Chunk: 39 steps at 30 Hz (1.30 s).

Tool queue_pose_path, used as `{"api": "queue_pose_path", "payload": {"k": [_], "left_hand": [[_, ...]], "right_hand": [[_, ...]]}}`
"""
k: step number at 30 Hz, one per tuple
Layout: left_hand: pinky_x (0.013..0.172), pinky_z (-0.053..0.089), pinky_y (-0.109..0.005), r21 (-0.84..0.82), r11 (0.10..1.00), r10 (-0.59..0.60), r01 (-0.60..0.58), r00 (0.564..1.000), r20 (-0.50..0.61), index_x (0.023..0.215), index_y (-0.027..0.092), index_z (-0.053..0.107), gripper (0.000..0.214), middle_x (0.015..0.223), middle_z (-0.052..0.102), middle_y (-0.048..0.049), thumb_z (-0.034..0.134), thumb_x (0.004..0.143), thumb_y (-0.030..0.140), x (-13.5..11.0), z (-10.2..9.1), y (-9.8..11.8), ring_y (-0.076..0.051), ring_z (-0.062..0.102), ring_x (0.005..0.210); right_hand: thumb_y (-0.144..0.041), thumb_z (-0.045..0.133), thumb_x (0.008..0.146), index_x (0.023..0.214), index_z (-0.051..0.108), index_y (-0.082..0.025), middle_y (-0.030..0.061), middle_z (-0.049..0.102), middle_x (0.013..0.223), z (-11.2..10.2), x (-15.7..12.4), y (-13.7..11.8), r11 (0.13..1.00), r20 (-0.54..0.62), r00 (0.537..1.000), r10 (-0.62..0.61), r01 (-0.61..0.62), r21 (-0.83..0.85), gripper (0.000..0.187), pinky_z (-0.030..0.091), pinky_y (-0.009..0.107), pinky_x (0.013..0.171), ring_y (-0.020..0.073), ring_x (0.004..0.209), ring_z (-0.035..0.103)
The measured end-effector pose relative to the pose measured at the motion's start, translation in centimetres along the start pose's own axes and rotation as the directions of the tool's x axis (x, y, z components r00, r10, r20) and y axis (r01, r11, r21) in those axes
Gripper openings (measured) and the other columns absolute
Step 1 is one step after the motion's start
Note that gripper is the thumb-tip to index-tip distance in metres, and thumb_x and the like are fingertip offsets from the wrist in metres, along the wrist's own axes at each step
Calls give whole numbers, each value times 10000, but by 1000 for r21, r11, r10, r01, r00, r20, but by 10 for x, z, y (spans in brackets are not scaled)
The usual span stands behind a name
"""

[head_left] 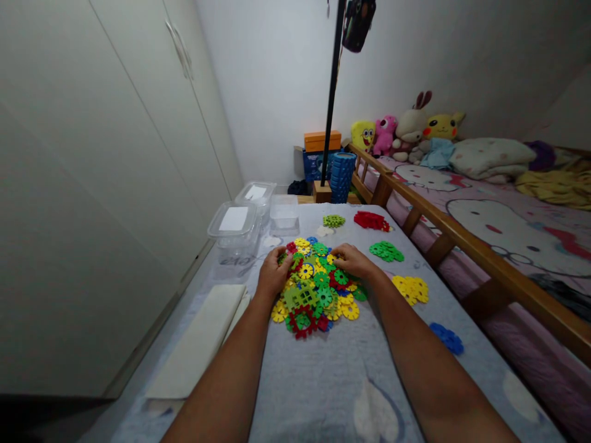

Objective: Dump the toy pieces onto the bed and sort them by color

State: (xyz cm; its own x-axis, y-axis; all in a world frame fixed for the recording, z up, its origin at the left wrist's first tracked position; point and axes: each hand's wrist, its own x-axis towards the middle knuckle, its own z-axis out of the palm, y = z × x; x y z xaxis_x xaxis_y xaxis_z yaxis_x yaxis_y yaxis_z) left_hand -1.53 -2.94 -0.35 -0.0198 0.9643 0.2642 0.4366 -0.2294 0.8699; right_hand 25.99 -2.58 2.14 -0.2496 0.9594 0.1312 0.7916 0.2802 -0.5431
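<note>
A mixed heap of red, yellow, green and blue plastic snowflake pieces (316, 290) lies on a grey-blue cloth (323, 381). My left hand (273, 272) rests on the heap's left edge, fingers curled onto the pieces. On the heap's upper right sits my right hand (353, 261), fingers bent down into the pieces. Whether either hand grips a piece is hidden. Sorted small piles lie around: light green (333, 221), red (370, 221), green (386, 251), yellow (410, 289), blue (447, 338).
Clear plastic lidded boxes (235, 231) and an open tub (284, 215) stand at the cloth's far left. A folded white cloth (198, 344) lies at the left. A wooden bed rail (462, 240) runs along the right, a wardrobe (92, 184) along the left, a black pole (333, 92) behind.
</note>
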Motion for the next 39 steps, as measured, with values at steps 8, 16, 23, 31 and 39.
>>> {"api": "queue_pose_path", "payload": {"k": [8, 16, 23, 31, 39], "left_hand": [[1028, 494, -407, -1, 1000, -2, 2, 1000, -5, 1159, 201, 662, 381, 1181, 710, -88, 585, 872, 441, -1, 0, -1, -243, 659, 1103], [1034, 490, -419, 2, 1000, -5, 5, 1000, 0, 1147, 195, 663, 378, 1182, 706, -95, 572, 873, 439, 0, 0, -2, -249, 655, 1112], [1033, 494, -429, -5, 1000, -6, 6, 1000, -1, 1154, 199, 658, 379, 1176, 708, -97, 584, 870, 439, 1, 1, -4, -254, 656, 1119], [1021, 501, -412, -30, 999, -22, 22, 1000, -11, 1136, 202, 664, 370, 1151, 714, -94, 590, 867, 445, 1, 1, -5, -242, 665, 1096], [1020, 497, -416, -15, 999, -37, 37, 999, -1, 1131, 201, 661, 396, 1168, 714, -99, 587, 856, 476, 3, 1, -6, -252, 664, 1098]], "right_hand": [[-209, 641, 689, 822, 638, -195, -17, 623, 778, 3, -1, -6, 923, -32, 994, 102, -82, 377, 134, 440, 238, 643, 141, 714, 550], [-411, 665, 680, 748, 584, -208, -35, 582, 694, 4, 1, -16, 777, -45, 988, 145, -85, 624, 229, 428, 256, 642, 137, 669, 539], [-440, 689, 678, 771, 625, -202, -15, 620, 728, -2, 3, -24, 783, -153, 974, 170, -40, 620, 263, 453, 287, 715, 161, 730, 572], [-443, 711, 667, 801, 674, -182, -5, 637, 707, -58, -23, -20, 792, -208, 944, 255, -81, 605, 296, 433, 277, 657, 132, 654, 520], [-411, 713, 628, 768, 677, -186, 10, 663, 706, -95, -83, 20, 834, -215, 898, 383, -237, 498, 268, 459, 283, 645, 147, 650, 563]]}}
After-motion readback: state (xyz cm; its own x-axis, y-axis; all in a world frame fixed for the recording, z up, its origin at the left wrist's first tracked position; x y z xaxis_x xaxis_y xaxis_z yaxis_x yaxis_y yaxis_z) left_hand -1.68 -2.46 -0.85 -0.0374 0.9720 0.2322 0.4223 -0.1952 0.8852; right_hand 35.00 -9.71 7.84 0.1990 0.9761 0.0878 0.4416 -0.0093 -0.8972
